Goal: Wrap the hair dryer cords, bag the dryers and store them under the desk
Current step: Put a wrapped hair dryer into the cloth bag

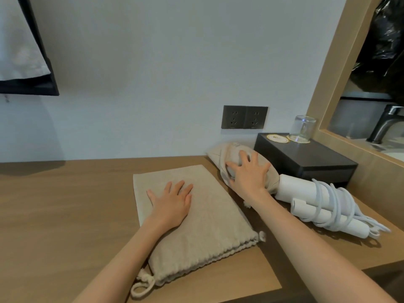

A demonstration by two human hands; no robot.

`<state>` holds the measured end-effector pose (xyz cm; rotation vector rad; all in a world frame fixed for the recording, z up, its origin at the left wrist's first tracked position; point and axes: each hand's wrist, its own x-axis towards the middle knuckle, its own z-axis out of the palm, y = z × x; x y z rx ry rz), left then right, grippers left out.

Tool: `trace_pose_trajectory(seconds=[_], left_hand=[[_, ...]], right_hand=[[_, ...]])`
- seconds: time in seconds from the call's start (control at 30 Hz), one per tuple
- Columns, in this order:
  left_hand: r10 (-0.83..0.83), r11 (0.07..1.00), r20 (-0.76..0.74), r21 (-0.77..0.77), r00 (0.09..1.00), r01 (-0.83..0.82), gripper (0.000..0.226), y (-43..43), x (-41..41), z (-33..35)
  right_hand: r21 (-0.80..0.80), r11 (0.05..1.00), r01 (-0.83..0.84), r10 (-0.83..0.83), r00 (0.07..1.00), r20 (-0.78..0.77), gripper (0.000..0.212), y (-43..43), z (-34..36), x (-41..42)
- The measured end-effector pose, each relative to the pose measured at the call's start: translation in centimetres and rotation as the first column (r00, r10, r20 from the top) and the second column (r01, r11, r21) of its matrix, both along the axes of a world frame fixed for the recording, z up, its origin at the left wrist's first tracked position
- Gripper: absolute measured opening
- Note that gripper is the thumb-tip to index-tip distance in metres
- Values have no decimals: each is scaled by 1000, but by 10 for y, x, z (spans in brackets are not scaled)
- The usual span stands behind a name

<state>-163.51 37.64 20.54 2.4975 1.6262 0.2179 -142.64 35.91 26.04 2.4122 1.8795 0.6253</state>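
Note:
A flat beige drawstring bag (203, 228) lies on the wooden desk (65, 211), its gathered mouth and cord loop toward me. My left hand (172, 202) rests flat on its upper part, fingers straight. To the right, a second beige bag (225, 153) covers the head of a white hair dryer (306, 197). My right hand (249, 173) presses on that bag with fingers spread. The dryer's folded handle sticks out of the bag, and its white cord (332, 206) is wrapped round it in several loops.
A black box (314, 160) stands against the wall at the back right, carrying an upturned glass (305, 127) and round coasters. A dark double socket (244, 117) is on the wall. A wood-framed opening at right shows a dark tap (384, 123). The desk's front edge runs near the lower right.

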Motion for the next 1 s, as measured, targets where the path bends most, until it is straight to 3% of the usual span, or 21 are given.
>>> trace_pose_trajectory(seconds=[0.17, 0.27, 0.43, 0.57, 0.73, 0.87, 1.0], left_hand=[[3, 1000, 29, -8, 1000, -3, 47, -1, -10, 4], [13, 999, 125, 37, 992, -17, 44, -4, -11, 5], [-42, 990, 301, 141, 953, -1, 38, -16, -4, 21], [-226, 972, 329, 137, 917, 190, 33, -45, 24, 42], [-447, 888, 258, 18, 856, 459, 39, -81, 50, 49], [-484, 864, 114, -95, 868, 494, 58, -90, 59, 44], [-478, 870, 105, -79, 872, 486, 62, -92, 61, 41]], right_hand=[[-16, 996, -84, 82, 992, -99, 47, -3, 4, 6], [-5, 989, -149, 144, 963, -226, 47, -15, 13, 1], [224, 961, -165, 243, 890, -387, 46, -61, 32, 9], [318, 941, -114, 230, 905, -358, 47, -99, 37, 43], [141, 990, 30, 11, 958, -285, 73, -144, 27, 94], [-56, 994, 91, -104, 952, -289, 98, -163, 14, 126], [-72, 997, 40, -64, 923, -380, 106, -167, 6, 140]])
